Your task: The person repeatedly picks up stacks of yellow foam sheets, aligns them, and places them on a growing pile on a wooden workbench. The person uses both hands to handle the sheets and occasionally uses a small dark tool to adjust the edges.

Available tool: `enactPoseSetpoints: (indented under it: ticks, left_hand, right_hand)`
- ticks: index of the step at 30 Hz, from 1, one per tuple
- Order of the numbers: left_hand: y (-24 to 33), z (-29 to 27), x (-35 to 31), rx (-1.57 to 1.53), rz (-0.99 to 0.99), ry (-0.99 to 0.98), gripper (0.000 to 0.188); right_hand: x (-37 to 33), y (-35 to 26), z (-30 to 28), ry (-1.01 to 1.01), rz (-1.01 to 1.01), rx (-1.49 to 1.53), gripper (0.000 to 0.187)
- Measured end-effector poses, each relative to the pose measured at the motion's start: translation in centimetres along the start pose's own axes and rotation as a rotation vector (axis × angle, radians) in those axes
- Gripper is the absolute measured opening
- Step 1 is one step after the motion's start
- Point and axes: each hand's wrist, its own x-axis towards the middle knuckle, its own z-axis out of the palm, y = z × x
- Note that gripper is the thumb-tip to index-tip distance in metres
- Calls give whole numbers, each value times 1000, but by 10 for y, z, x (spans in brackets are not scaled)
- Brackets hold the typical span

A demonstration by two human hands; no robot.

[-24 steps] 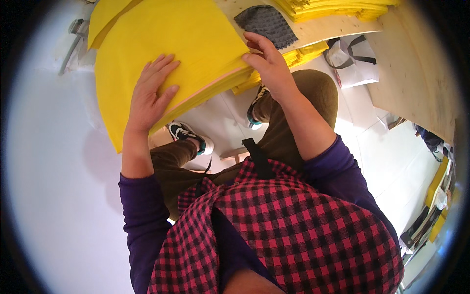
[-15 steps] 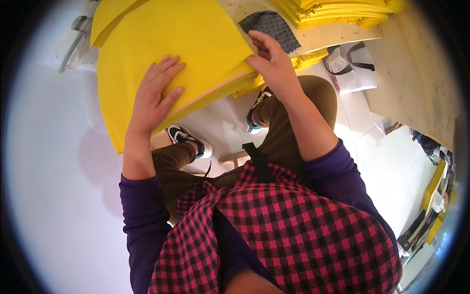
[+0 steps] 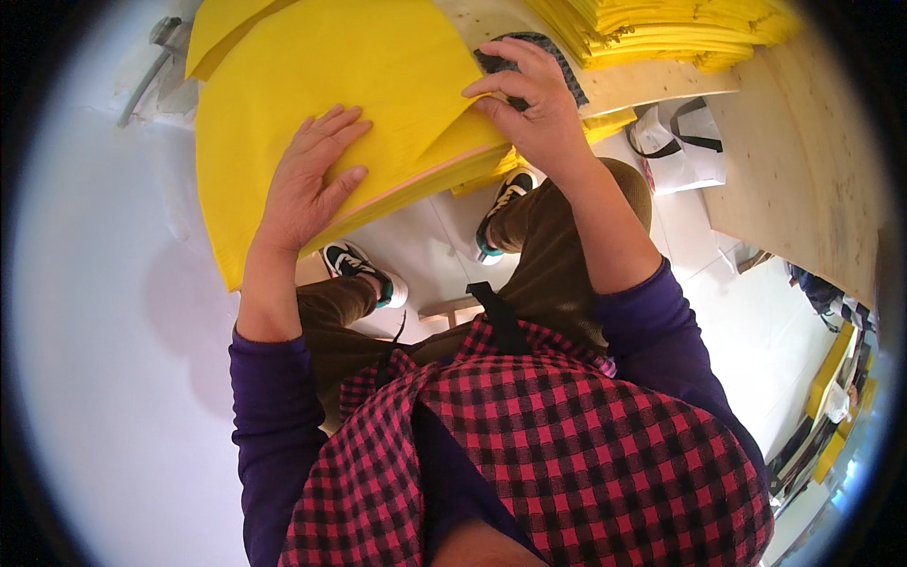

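A stack of yellow fabric sheets (image 3: 378, 66) lies on the table in front of me. My left hand (image 3: 310, 180) rests flat on the top sheet near its close edge, fingers stretched out and holding nothing. At the stack's right corner, my right hand (image 3: 534, 104) pinches the corner of the top sheet between thumb and forefinger, and that corner is lifted off the layers beneath. The other fingers of this hand are loosely bent. Partly hidden behind the right hand is a dark grey textured pad (image 3: 567, 71).
A taller pile of folded yellow fabric (image 3: 661, 28) stands at the far right on the wooden table (image 3: 794, 161). Below the table edge sits a white bag with dark handles (image 3: 694, 156). A grey metal rod (image 3: 146, 90) is at the far left. My knees are under the near edge.
My right hand has closed on the top sheet's corner and raised it, drawing it slightly to the left. My left hand stays flat on the fabric, with the view shifted a little.
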Motion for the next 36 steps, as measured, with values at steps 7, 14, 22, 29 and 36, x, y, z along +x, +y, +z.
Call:
enactPoseSetpoints:
  ticks: [7,14,22,29,36]
  left_hand:
    - [0,-4,0,7,52,-23,53]
    - [-4,3,-4,-78,-52,39,40]
    - [-6,4,-6,-90,-80,44,40]
    - [-2,2,-3,-85,-101,28,42]
    - [0,0,-5,-69,-83,39,41]
  right_hand:
    - [36,3,9,32,-26,105,13]
    - [44,-2,2,-84,131,201,22]
    - [5,42,-15,-13,526,150,11]
    - [-7,60,2,-308,529,-425,28]
    - [-13,71,-1,-216,506,-297,15]
